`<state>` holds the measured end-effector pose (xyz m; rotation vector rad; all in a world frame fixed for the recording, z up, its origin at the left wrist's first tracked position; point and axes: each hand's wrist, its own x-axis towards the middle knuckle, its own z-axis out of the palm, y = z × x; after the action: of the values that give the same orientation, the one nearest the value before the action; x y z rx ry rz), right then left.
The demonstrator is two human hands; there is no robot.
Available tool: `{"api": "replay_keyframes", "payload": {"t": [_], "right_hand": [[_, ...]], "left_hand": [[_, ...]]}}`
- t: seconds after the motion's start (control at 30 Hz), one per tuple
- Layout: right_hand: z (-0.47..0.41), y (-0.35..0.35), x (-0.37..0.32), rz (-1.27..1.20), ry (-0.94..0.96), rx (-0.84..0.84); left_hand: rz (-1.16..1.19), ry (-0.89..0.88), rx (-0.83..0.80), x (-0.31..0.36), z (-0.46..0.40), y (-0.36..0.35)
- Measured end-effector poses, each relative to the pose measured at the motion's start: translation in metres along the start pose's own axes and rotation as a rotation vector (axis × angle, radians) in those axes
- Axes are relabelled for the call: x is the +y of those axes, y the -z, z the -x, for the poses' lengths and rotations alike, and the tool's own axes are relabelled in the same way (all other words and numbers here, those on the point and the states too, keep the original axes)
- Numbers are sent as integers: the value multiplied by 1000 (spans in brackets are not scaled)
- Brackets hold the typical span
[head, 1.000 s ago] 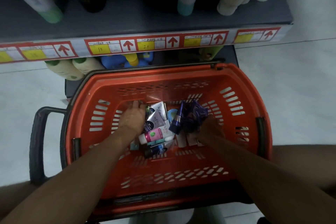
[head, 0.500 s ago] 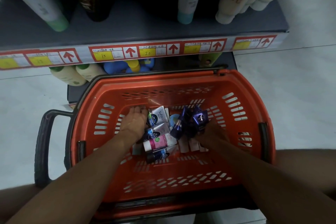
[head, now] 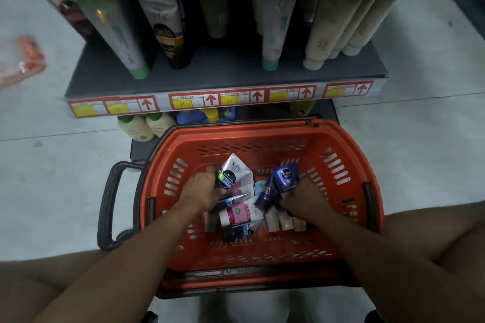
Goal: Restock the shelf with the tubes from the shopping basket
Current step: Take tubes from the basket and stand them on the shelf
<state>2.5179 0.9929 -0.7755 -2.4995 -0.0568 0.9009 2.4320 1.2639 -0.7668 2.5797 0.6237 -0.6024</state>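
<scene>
Down in the orange basket (head: pixel 338 165), both hands are busy among the loose tubes. The left hand (head: pixel 202 191) is curled round a silver tube (head: pixel 233 173) with a dark cap, tilting it up off the pile. The right hand (head: pixel 301 199) grips a bunch of dark blue tubes (head: pixel 280 183), their flat ends fanning upward. More tubes lie between the wrists on the basket floor, among them a pink and white tube (head: pixel 240 214) and a black tube (head: pixel 237 233).

To do this step well, each hand should probably firm its hold near the caps before lifting, since the blue bunch looks loose and one could slip out. Lift straight up to clear the basket's far rim, then go forward.

The shelf (head: pixel 225 73) stands just beyond the basket, with tall tubes upright on it. Bare gaps show between them near the middle and along the front edge, and the shelf above hangs low, so the way in looks shallow.
</scene>
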Motion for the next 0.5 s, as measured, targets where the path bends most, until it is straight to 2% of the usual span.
{"api": "replay_keyframes", "payload": {"t": [0.3,0.5], "right_hand": [[49,36,-42,-50,72,136],[86,59,-70,-115,260,210]], "left_hand": [[715,59,99,28,66,38],[1291,32,13,52,107,70]]}}
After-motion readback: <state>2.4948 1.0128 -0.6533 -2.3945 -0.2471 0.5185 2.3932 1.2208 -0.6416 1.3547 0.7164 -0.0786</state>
